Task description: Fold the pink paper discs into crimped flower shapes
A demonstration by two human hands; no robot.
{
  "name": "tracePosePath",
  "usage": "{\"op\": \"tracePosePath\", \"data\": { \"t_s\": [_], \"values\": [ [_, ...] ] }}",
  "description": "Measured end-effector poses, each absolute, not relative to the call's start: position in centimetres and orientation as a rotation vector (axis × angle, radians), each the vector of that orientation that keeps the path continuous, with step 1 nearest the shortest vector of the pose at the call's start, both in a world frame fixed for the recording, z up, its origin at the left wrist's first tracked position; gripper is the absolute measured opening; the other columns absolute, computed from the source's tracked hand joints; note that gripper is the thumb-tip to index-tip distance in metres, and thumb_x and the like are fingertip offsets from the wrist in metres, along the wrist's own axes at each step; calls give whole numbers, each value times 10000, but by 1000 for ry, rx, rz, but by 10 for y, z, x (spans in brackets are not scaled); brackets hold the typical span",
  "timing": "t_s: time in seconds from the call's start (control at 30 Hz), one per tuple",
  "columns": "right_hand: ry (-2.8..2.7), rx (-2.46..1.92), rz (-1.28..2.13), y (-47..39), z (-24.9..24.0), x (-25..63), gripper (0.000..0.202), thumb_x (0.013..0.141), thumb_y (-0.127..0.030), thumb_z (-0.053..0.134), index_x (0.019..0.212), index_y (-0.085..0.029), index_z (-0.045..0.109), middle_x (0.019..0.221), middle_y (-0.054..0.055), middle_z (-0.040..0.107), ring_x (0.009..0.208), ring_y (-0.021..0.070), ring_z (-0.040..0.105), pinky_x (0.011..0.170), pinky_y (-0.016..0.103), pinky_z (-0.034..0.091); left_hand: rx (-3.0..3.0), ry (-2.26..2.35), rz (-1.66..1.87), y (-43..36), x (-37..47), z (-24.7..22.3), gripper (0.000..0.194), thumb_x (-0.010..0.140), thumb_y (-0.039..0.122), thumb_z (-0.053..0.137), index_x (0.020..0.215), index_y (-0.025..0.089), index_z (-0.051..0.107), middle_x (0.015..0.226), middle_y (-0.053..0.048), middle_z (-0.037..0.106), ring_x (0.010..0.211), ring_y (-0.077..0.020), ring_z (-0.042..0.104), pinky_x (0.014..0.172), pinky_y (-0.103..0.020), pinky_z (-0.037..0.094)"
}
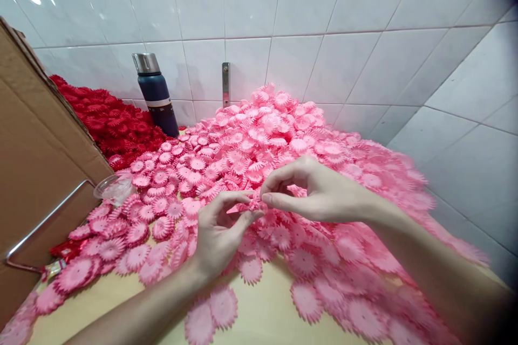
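Observation:
Between my hands is a small gathered pink artificial flower piece [254,202] with a ruffled edge. My left hand [220,226] pinches it from the left between thumb and fingers. From the right, the thumb and forefinger of my right hand [313,190] close on its edge; the exact grip is too small to make out. Behind and beneath both hands spreads a large heap of pink scalloped fabric discs [259,135], many with a tiny hole in the centre. Two loose pink discs [224,306] lie on the yellow tabletop [259,312] below my left wrist.
A dark blue bottle [157,97] with a steel cap stands by the tiled wall [307,0]. Red discs [109,118] are piled left of it. A cardboard box [40,172], a metal wire handle [48,223] and a clear plastic container [115,190] are at the left.

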State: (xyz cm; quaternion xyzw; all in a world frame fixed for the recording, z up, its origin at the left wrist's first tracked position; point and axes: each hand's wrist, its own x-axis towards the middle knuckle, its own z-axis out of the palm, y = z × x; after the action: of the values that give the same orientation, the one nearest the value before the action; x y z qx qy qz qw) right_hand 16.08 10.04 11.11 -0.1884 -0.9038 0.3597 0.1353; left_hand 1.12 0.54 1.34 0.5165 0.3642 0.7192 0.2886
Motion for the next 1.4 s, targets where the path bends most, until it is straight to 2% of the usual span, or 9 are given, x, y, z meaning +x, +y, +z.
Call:
{"op": "tracePosePath", "data": {
  "t_s": [0.3, 0.93, 1.03, 1.13, 1.27, 1.4],
  "values": [
    [-2626, -519, 1115, 101, 109, 161, 191, 846, -164, 560, 819, -136, 747, 675, 7, 688, 562, 89, 538, 488, 214, 403, 1372, 958, 1890, 4, 11, 13, 286, 790, -16, 666, 931, 232, 669, 973, 26, 723, 884, -94, 712, 795, -193, 623],
    [-2647, -518, 1133, 103, 109, 162, 183, 854, -189, 563, 855, -145, 741, 732, 36, 706, 633, 128, 591, 546, 243, 433, 1385, 1002, 1906, 5, 13, 15, 264, 763, -8, 684, 907, 213, 666, 936, -4, 717, 883, -126, 708, 757, -208, 629],
    [-2641, -509, 1112, 103, 108, 161, 173, 847, -179, 558, 817, -143, 724, 702, 28, 690, 616, 120, 576, 539, 238, 428, 1394, 1014, 1928, 5, 13, 15, 341, 742, -3, 707, 977, 240, 661, 951, -3, 696, 908, -137, 695, 759, -227, 632],
    [-2651, -538, 1124, 102, 107, 160, 170, 834, -159, 541, 803, -144, 708, 677, 16, 670, 577, 107, 546, 510, 231, 407, 1472, 1034, 1853, 3, 11, 14, 422, 774, 18, 686, 1095, 291, 658, 1053, -24, 650, 989, -161, 662, 749, -251, 638],
    [-2667, -566, 1099, 101, 106, 159, 167, 797, -121, 529, 788, -140, 694, 672, 17, 665, 581, 110, 546, 520, 236, 401, 1570, 1103, 1799, 1, 10, 14, 240, 804, 52, 665, 966, 227, 692, 1061, -62, 605, 951, -169, 647, 647, -215, 626],
    [-2664, -576, 1012, 104, 104, 158, 152, 768, -107, 504, 709, -147, 638, 619, -3, 599, 556, 97, 491, 515, 238, 370, 1525, 1159, 1907, 3, 10, 15, 161, 777, 64, 707, 836, 189, 625, 998, -54, 618, 892, -153, 645, 622, -193, 598]
  ]
}}
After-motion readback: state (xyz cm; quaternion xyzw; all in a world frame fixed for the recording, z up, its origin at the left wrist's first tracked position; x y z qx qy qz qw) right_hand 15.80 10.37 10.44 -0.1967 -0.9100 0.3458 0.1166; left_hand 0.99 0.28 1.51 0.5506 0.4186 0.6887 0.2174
